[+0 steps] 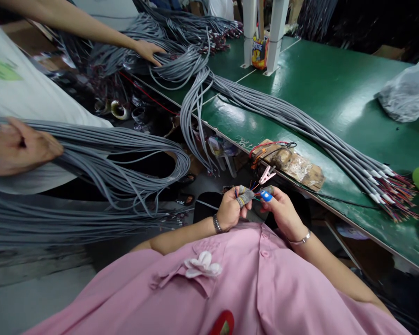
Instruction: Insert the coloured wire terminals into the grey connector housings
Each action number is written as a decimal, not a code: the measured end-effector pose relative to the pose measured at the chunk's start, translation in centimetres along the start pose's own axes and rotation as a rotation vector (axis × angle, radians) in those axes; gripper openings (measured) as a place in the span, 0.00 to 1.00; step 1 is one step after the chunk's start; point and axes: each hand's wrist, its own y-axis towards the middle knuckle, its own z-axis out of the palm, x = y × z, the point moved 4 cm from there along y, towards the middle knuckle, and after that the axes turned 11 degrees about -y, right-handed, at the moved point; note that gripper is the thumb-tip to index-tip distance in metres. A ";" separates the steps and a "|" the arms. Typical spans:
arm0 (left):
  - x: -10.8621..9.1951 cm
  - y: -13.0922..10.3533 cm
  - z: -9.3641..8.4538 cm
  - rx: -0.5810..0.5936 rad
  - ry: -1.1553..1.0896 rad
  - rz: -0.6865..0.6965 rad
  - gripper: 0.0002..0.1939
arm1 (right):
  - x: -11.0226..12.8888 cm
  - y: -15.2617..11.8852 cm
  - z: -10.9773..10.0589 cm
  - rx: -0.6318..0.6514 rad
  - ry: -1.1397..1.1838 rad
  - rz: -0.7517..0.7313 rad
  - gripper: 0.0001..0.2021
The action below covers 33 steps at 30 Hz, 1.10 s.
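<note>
In front of my chest, both hands meet over the fanned-out coloured wires [254, 187] at a cable end. My left hand [232, 208] pinches them, its thumb wrapped in a grey knitted cover with a yellow stripe. Close against it, my right hand [281, 209] is closed on the same wires, with a blue cover on the thumb. The fingers hide much of the wires and of the cable they belong to. Just beyond my hands, a pale pink clothes peg [266, 175] sits by a worn wooden block [295, 165] on the table's edge.
A long bundle of grey cables [286, 109] with stripped ends lies across the green table [335, 79]. At left, a co-worker's hand [24, 146] grips looped cables [125, 149]; their other hand [148, 50] rests on a cable heap. A plastic bag [410, 88] stands at right.
</note>
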 end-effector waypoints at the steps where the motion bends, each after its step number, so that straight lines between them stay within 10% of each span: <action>1: 0.0 0.0 0.0 0.006 0.003 0.004 0.17 | 0.1 0.0 0.1 -0.018 0.005 -0.004 0.14; 14: 0.1 0.0 -0.4 -0.014 -0.059 -0.067 0.18 | -1.4 0.1 0.9 0.143 0.130 0.072 0.14; 22: -0.5 0.2 -0.2 0.178 -0.068 -0.257 0.17 | -0.5 3.7 -1.3 0.084 0.221 -0.010 0.24; 28: -0.4 1.4 0.3 0.256 -0.159 -0.399 0.12 | 0.1 4.6 -1.4 -0.240 -0.022 -0.220 0.23; 33: -0.4 2.0 0.7 0.249 -0.217 -0.429 0.12 | -0.2 5.6 -0.1 -0.093 0.294 -0.089 0.24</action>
